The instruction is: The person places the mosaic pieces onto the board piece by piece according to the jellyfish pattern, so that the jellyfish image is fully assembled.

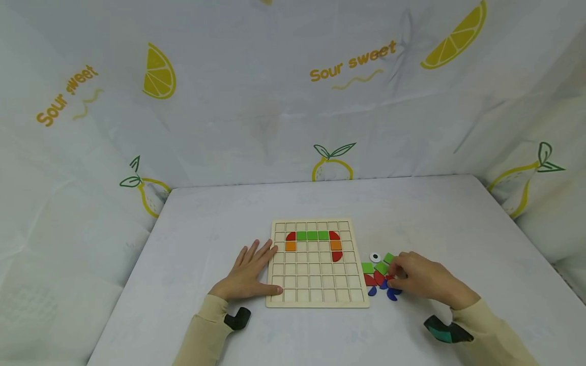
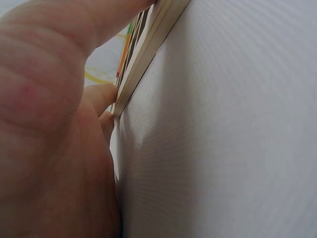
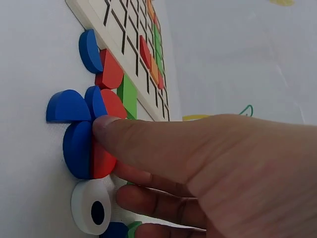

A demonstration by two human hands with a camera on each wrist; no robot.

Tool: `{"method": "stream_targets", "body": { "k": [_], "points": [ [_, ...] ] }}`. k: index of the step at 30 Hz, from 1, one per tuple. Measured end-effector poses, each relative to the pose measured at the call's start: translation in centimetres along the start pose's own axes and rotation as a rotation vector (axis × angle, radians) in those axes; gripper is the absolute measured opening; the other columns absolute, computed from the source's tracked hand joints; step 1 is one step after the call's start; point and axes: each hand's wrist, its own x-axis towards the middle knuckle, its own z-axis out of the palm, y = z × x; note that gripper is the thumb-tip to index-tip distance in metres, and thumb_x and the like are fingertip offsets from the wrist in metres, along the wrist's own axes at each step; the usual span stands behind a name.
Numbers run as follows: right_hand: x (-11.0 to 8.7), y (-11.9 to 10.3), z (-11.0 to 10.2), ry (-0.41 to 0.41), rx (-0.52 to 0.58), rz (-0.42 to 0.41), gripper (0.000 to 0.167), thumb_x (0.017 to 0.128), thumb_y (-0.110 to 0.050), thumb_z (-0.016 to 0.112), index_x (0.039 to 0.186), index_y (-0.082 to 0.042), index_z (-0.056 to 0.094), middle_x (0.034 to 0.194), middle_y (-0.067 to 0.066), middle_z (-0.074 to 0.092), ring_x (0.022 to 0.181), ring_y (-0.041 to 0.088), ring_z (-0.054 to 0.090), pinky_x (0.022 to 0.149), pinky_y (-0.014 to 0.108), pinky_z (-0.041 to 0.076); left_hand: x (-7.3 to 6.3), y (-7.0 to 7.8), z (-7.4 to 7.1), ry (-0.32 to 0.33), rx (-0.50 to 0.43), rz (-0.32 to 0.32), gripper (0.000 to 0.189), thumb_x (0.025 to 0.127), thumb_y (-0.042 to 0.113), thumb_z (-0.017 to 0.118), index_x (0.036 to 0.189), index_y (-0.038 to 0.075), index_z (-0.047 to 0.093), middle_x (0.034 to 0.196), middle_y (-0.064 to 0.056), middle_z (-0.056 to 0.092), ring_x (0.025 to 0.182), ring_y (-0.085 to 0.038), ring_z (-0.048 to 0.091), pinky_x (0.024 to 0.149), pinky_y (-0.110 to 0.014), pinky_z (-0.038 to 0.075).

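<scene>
So, going left to right: the left hand (image 1: 245, 274) has its fingers spread and pretty straight, resting on the left edge of the board (image 1: 306, 282), thumb down by the near corner. Looks to me like it's just steadying things. The board is a pale wooden grid lying flat, and near its far side there's a row of three green squares (image 1: 312, 236) with red rounded pieces (image 1: 334, 236) capping both ends. Below each cap sits an orange square (image 1: 290, 246), and on the right one more red piece under that. Just past the board's right edge is the loose pile: more green squares, reds, blue rounded pieces (image 3: 89, 52) and a white disc (image 1: 375, 257) with a black dot. The right hand (image 1: 423, 280) is in there, thumb and curled fingers pinching what looks like a red piece (image 3: 102, 161) tight against a blue one; can't tell if it's off the table (image 1: 220, 213) at all. I'd call this the picking step, and imo the next move calls for a clean lift that doesn't drag the neighbours along. Table's white and slightly wrinkled. Around it hangs a white cloth backdrop (image 1: 256, 122) with lemon prints (image 1: 158, 73) left, middle and right, plus "Sour sweet" lettering (image 1: 353, 62) twice.
</scene>
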Motion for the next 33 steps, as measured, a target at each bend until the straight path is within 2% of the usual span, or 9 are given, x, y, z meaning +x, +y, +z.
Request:
{"method": "stream_targets", "body": {
  "k": [3,8,15,22,28,31,33],
  "points": [
    [-0.05,-0.05,0.04,0.004,-0.020,0.023,0.019,0.084,-0.030,0.082,0.090,-0.016,0.071,0.084,-0.003,0.056,0.081,0.015,0.047,0.063,0.028,0.044,-0.02,-0.03,0.02,0.002,-0.006,0.000,0.108,0.080,0.064,0.074,0.164,0.031,0.015,0.171,0.016,-0.002,0.159,-0.013,-0.017,0.127,-0.043,-0.017],
    [-0.14,-0.17,0.22,0.014,-0.007,-0.001,0.018,0.084,-0.027,0.082,0.089,-0.016,0.069,0.086,-0.004,0.057,0.083,0.015,0.048,0.066,0.029,0.047,0.04,-0.10,0.06,0.004,-0.004,0.003,0.107,0.080,0.063,0.074,0.164,0.031,0.015,0.171,0.016,-0.001,0.158,-0.013,-0.017,0.127,-0.042,-0.017],
    [-0.22,-0.35,0.36,0.027,-0.006,0.027,0.021,0.084,-0.027,0.082,0.095,-0.012,0.070,0.087,-0.002,0.059,0.084,0.016,0.050,0.067,0.031,0.050,0.16,-0.18,0.12,0.003,0.008,0.004,0.108,0.080,0.064,0.074,0.164,0.031,0.014,0.171,0.016,-0.002,0.158,-0.013,-0.017,0.127,-0.043,-0.017],
    [-0.26,-0.45,0.70,0.026,-0.001,0.030,0.021,0.084,-0.026,0.082,0.093,-0.013,0.069,0.087,-0.002,0.060,0.083,0.016,0.050,0.067,0.030,0.049,0.18,-0.34,0.23,0.018,0.006,0.011,0.108,0.079,0.064,0.074,0.164,0.030,0.016,0.171,0.015,0.001,0.159,-0.016,-0.015,0.128,-0.044,-0.016],
    [-0.38,-0.55,0.79,0.019,0.073,0.003,0.020,0.086,-0.023,0.080,0.094,-0.014,0.064,0.080,-0.003,0.058,0.073,0.013,0.050,0.059,0.024,0.042,0.15,-0.18,0.19,0.016,0.004,0.014,0.109,0.079,0.065,0.074,0.164,0.028,0.017,0.172,0.011,0.002,0.160,-0.019,-0.014,0.128,-0.046,-0.015],
    [-0.43,-0.54,0.68,0.031,0.159,-0.042,0.016,0.091,-0.019,0.076,0.101,-0.012,0.066,0.078,-0.004,0.056,0.069,0.009,0.049,0.056,0.021,0.041,-0.04,0.10,-0.03,0.026,-0.014,0.035,0.108,0.079,0.063,0.075,0.164,0.023,0.021,0.173,0.004,0.006,0.160,-0.025,-0.010,0.128,-0.051,-0.012],
    [-0.39,-0.57,0.50,0.064,0.207,-0.102,0.017,0.093,-0.017,0.072,0.108,-0.009,0.068,0.081,-0.004,0.057,0.071,0.007,0.049,0.056,0.020,0.042,-0.19,0.33,-0.23,0.029,-0.024,0.044,0.107,0.079,0.062,0.075,0.163,0.021,0.022,0.173,0.002,0.008,0.160,-0.028,-0.009,0.128,-0.054,-0.011]
  ]
}}
